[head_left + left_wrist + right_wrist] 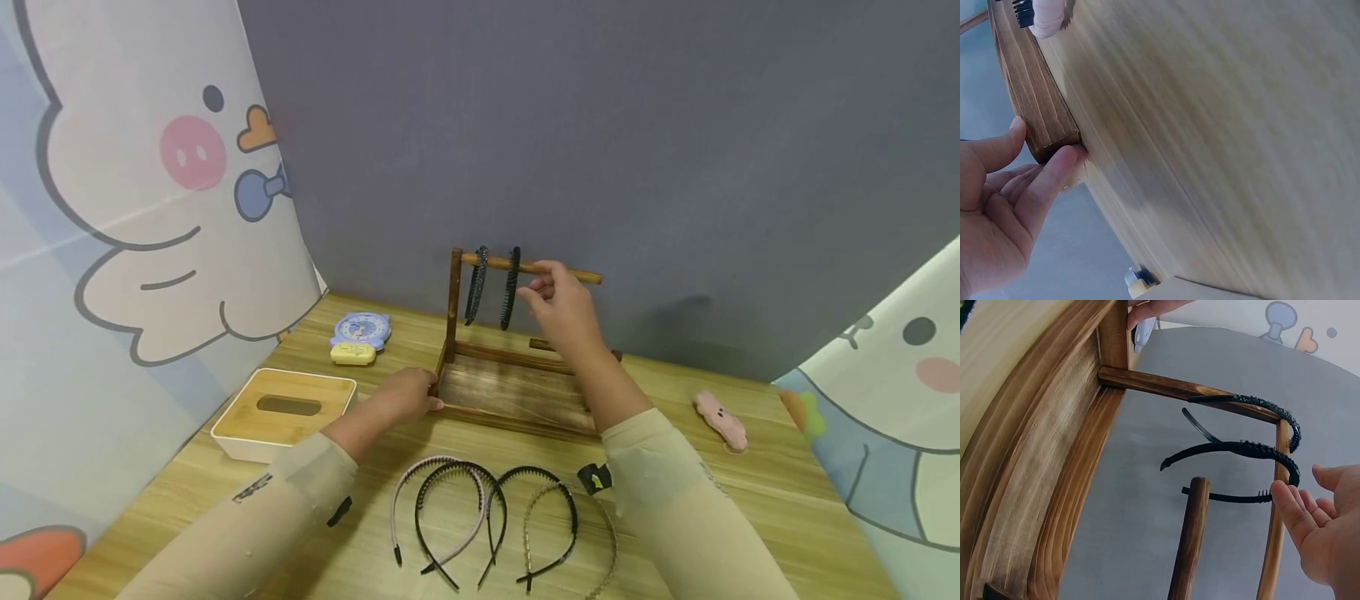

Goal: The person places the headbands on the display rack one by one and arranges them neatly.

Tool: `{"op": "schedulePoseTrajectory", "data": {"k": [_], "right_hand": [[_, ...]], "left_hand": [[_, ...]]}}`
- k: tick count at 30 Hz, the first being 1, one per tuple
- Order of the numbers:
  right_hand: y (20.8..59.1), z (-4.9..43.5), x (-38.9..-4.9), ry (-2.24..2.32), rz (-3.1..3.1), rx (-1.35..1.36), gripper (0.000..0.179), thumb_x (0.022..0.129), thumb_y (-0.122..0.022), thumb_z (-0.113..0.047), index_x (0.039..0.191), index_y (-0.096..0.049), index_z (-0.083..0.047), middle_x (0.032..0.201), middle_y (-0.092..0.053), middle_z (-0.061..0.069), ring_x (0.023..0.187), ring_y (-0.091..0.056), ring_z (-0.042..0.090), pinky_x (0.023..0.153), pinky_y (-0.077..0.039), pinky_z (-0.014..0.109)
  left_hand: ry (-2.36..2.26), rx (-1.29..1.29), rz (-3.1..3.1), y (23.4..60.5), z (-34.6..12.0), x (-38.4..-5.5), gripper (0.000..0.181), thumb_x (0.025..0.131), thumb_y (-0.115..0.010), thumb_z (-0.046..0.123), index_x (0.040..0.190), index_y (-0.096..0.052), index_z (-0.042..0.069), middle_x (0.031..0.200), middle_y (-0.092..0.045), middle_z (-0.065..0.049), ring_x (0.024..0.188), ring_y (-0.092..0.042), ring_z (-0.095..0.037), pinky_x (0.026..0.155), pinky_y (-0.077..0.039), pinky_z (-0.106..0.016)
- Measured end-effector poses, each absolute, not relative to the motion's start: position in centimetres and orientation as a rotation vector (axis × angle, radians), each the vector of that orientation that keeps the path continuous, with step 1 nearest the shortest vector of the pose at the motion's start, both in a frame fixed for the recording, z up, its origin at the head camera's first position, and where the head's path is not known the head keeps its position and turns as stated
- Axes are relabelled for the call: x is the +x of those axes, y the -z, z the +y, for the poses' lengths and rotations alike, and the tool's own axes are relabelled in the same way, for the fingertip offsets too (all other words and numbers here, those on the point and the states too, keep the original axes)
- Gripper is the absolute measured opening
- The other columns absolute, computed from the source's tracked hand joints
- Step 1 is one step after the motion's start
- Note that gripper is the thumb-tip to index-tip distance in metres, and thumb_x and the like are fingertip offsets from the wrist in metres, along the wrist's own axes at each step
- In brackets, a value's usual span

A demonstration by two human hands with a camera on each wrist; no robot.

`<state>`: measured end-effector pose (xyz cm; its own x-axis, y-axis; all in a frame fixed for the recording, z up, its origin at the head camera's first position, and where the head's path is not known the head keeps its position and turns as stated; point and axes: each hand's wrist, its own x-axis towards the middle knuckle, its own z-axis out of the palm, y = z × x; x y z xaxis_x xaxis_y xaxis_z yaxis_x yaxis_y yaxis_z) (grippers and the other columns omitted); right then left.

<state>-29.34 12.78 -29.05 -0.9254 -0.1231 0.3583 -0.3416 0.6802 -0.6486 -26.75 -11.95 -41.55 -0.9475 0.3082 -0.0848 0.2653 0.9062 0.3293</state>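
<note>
My left hand (401, 396) grips the left end of the wooden rack (510, 390); my right hand (564, 308), thumb and fingers apart, is beside 1 of 2 black headbands (511, 287) on the upper rod (585, 276). 4 loose headbands (460, 463) lie on the table (787, 500). Sleeve lettering (252, 488): illegible.

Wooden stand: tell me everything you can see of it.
The wooden stand is brown with visible grain and stands upright on the table. Its base is a shallow tray with raised rims; a post rises at the left end, carrying a long rod near the top. A lower rod shows, its support partly hidden by the right forearm. Two dark headbands hang on the long rod. The left hand grips the tray's near left corner; the right hand is at the long rod, contact unclear.
</note>
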Motion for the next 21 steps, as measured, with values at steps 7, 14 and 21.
{"op": "schedulePoseTrajectory", "data": {"k": [7, 14, 21], "right_hand": [[29.0, 14.5, -28.6, -1.106, -2.565, 0.385, 0.055, 0.095, -0.062, -0.039, 0.142, -0.045, -0.015, 0.112, -0.060, 0.001, 0.090, -0.066, 0.017, 0.072, -0.060, 0.032], [28.7, 16.5, -27.3, -1.104, -2.539, 0.377, 0.057, 0.095, -0.062, -0.039, 0.143, -0.044, -0.014, 0.115, -0.059, 0.002, 0.097, -0.063, 0.019, 0.075, -0.061, 0.033], [28.3, 18.7, -25.6, -1.055, -2.539, 0.370, 0.059, 0.095, -0.061, -0.043, 0.143, -0.044, -0.013, 0.117, -0.060, 0.003, 0.098, -0.063, 0.020, 0.076, -0.060, 0.037]], "left_hand": [[-0.497, 0.441, 2.923, 41.4, -12.0, -26.6, 0.052, 0.092, -0.070, 0.027, 0.132, -0.057, -0.003, 0.130, -0.061, -0.024, 0.124, -0.054, -0.042, 0.109, -0.042, -0.050], [-0.490, 0.448, 2.929, 41.2, -12.0, -26.4, 0.050, 0.091, -0.070, 0.028, 0.129, -0.059, -0.002, 0.126, -0.063, -0.023, 0.120, -0.058, -0.041, 0.106, -0.045, -0.050], [-0.492, 0.454, 2.933, 41.1, -12.0, -26.4, 0.052, 0.091, -0.070, 0.028, 0.132, -0.058, -0.003, 0.129, -0.062, -0.023, 0.123, -0.055, -0.042, 0.108, -0.043, -0.050]]}}
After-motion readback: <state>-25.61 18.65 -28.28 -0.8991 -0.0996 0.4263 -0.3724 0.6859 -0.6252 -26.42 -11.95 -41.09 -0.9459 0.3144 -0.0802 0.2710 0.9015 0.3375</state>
